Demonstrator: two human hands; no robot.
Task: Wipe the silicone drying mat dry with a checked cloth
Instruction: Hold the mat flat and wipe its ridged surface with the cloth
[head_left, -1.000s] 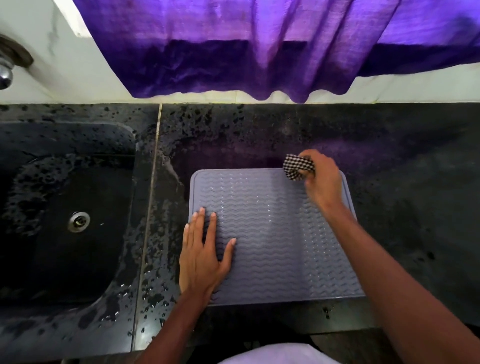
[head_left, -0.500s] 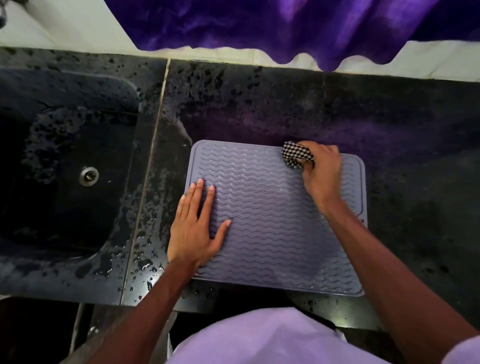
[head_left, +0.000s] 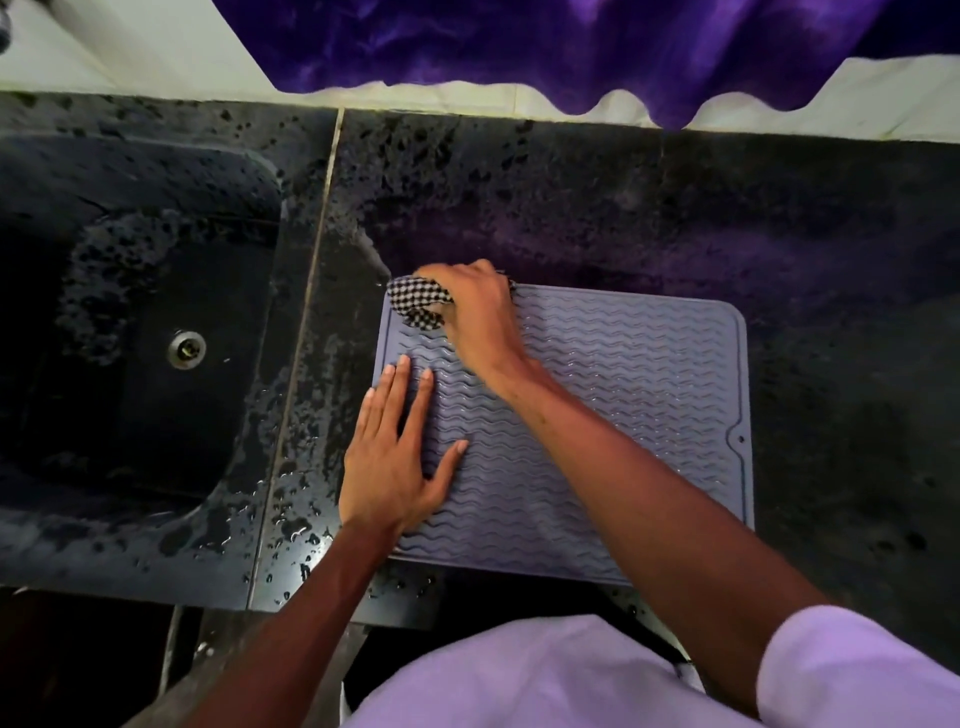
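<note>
A grey silicone drying mat (head_left: 639, 395) with wavy ridges lies flat on the black stone counter. My right hand (head_left: 475, 317) is shut on a bunched black-and-white checked cloth (head_left: 418, 304) and presses it onto the mat's far left corner. My left hand (head_left: 397, 457) lies flat with fingers spread on the mat's left edge, holding it down. My right forearm crosses the mat and hides part of its near side.
A dark sink (head_left: 130, 332) with a metal drain (head_left: 187, 349) sits to the left, and water drops lie on the counter strip (head_left: 296, 499) beside it. A purple curtain (head_left: 545, 47) hangs over the back wall. The counter's front edge is just below the mat.
My right hand has swept the checked cloth leftward along the mat's far edge, from the right part to the far left corner. My left hand stays pressed on the left edge.
</note>
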